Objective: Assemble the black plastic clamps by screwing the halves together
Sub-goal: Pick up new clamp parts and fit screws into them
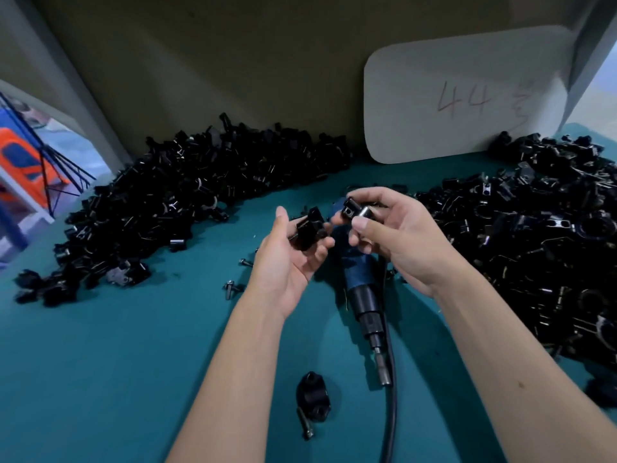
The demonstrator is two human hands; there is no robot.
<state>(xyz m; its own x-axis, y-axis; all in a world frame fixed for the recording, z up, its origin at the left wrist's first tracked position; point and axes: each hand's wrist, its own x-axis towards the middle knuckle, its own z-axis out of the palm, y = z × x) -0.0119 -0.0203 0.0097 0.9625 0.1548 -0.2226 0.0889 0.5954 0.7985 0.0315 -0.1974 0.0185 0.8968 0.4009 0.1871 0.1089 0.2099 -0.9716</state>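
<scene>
The left hand [293, 259] holds one black clamp half [309, 230] in curled fingers. The right hand [394, 235] pinches the other half [354, 208], just apart, above the counter [133, 362]. If the holes don't line up, the screw could go in crooked.

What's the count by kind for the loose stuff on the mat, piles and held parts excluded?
Loose screws: 3, two near the left wrist, one at the front
Single clamp halves lying on their own: 1, at the front
Power screwdrivers: 1
White boards: 1
Total: 6
</scene>
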